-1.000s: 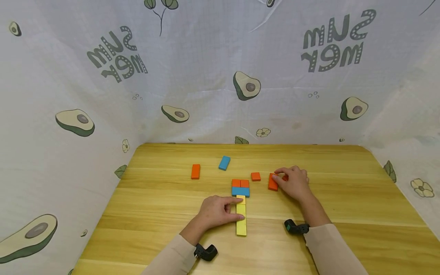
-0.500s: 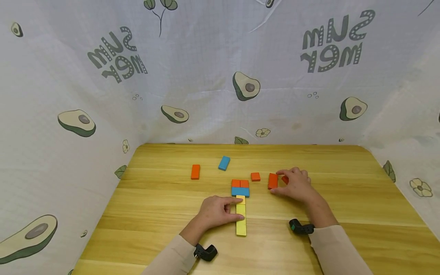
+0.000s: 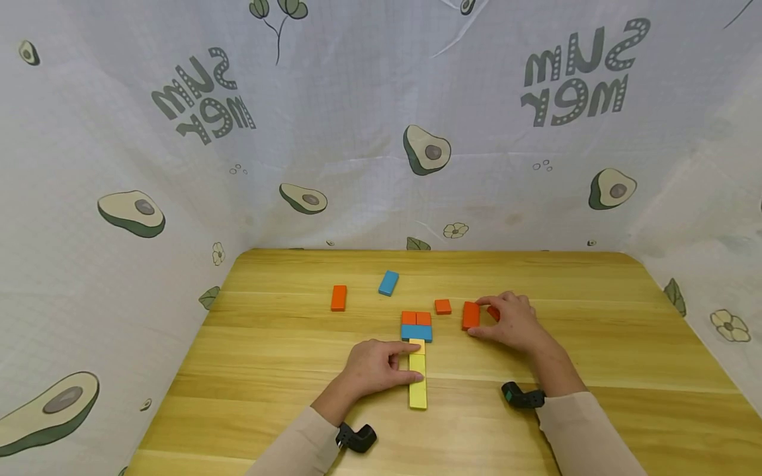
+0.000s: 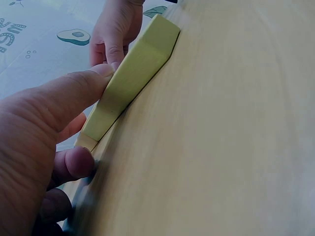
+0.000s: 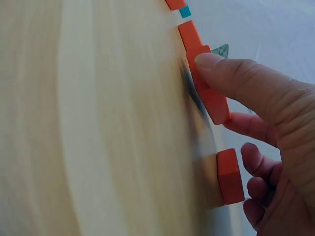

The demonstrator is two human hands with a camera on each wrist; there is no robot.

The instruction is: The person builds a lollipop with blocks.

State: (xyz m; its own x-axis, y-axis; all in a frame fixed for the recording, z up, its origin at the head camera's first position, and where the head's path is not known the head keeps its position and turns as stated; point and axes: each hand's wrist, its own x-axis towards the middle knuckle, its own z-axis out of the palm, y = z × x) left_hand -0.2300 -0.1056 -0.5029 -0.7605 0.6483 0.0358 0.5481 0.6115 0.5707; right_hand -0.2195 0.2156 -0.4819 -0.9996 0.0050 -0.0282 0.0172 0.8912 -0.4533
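My left hand (image 3: 375,367) rests its thumb and index fingertips on a yellow column: a long yellow block (image 3: 418,393) with a small pale-yellow block (image 3: 417,342) at its top end. Directly above lie a blue block (image 3: 416,332) and two small orange squares (image 3: 409,318). Thumb and index finger of my right hand (image 3: 514,322) pinch a red-orange block (image 3: 471,316) at its near and far ends, low at the table. Behind those fingers another red piece (image 5: 230,177) stands partly hidden in the head view.
A loose orange square (image 3: 442,307) lies left of the pinched block. Farther left are a tilted blue block (image 3: 388,283) and an orange block (image 3: 338,298). A patterned cloth (image 3: 357,145) hangs behind the wooden table (image 3: 268,370) and along its sides.
My right thumb has moved from the block's top to its near end, and the red-orange block has shifted slightly left. The left hand stays in place.
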